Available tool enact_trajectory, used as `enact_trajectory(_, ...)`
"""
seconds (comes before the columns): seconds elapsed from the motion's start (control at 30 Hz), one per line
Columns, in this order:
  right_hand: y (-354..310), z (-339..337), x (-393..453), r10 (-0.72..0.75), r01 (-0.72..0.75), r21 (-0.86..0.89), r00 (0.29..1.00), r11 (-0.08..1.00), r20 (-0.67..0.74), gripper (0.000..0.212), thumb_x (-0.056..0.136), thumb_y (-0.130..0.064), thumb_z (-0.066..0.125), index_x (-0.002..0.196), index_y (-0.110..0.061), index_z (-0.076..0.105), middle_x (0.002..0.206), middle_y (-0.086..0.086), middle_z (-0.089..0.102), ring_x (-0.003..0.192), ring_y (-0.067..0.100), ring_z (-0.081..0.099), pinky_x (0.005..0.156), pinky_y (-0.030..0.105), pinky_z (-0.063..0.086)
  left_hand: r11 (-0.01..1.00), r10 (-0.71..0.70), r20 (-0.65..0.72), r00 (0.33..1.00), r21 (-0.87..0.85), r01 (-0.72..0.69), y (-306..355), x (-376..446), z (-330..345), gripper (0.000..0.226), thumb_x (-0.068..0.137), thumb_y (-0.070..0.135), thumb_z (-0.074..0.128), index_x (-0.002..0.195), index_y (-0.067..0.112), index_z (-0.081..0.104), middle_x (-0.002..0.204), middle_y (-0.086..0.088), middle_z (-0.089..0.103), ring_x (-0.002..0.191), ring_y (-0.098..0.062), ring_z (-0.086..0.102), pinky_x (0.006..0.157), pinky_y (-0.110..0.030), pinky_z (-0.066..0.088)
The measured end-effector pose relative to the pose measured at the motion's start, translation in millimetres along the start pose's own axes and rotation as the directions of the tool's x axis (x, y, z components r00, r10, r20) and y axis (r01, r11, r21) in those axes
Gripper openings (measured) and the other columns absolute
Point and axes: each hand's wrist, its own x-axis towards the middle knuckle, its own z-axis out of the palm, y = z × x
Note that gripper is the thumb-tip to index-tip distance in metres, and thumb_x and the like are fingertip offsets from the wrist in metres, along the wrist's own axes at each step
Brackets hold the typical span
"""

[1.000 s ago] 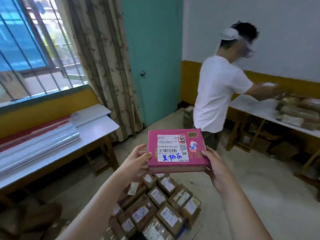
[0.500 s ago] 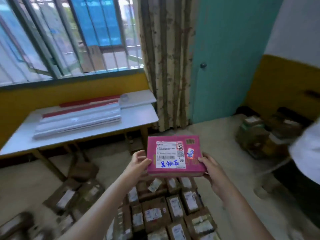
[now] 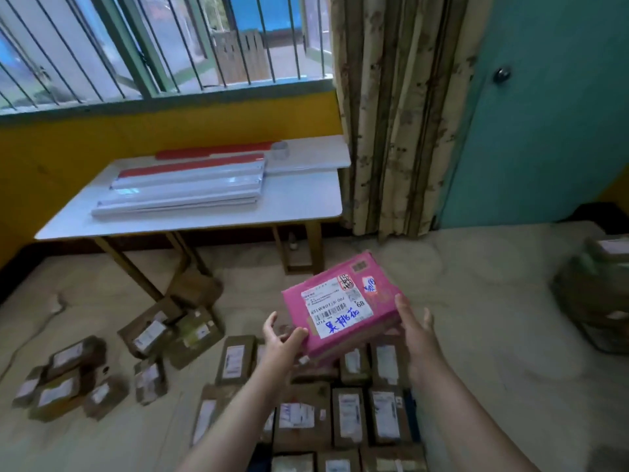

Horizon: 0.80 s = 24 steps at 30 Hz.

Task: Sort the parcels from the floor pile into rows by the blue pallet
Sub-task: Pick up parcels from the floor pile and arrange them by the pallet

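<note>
Pink box [image 3: 342, 303] is up in the air over the rows [image 3: 347, 413], tilted, label up. Your left hand [image 3: 282, 342] grips its near-left corner, thumb on top. Your right hand [image 3: 413, 327] lies flat-fingered against the right edge. Box looks like stiff card, flat, probably light; glossy skin may slip. Hold it by opposite edges, not the label. Blue pallet [image 3: 410, 413] barely shows between parcels. Loose pile [image 3: 68, 376] sits left on the floor.
</note>
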Motion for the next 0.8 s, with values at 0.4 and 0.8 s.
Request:
enact_trajectory(0.4, 171.7, -120.8, 205.3, 0.004, -0.001, -0.179, 1.000, 0.984, 0.016, 0.030, 0.093, -0.025, 0.063, 0.116, -0.042, 0.056, 0.101, -0.006, 0.073, 0.086, 0.018, 0.072, 0.064, 0.029, 0.058, 0.949, -0.123, 0.105, 0.987, 0.304, 0.086, -209.9, 198.2, 126.4, 0.113, 0.063, 0.048, 0.085, 0.146, 0.054, 0.008, 0.152, -0.011, 0.030, 0.132, -0.028, 0.044, 0.102, -0.045, 0.047)
enact_trajectory(0.8, 369.9, -198.2, 420.0, -0.091, 0.087, -0.581, 0.996, 0.809, 0.023, 0.039, 0.103, -0.043, 0.041, 0.138, -0.029, 0.050, 0.115, -0.004, 0.066, 0.091, 0.007, 0.064, 0.072, 0.019, 0.047, 0.218, 0.059, 0.326, 0.944, 0.918, -0.330, -372.4, 418.3, 85.7, 0.077, 0.090, 0.047, 0.056, 0.155, 0.037, 0.014, 0.159, -0.001, 0.022, 0.139, -0.030, 0.034, 0.111, -0.042, 0.034)
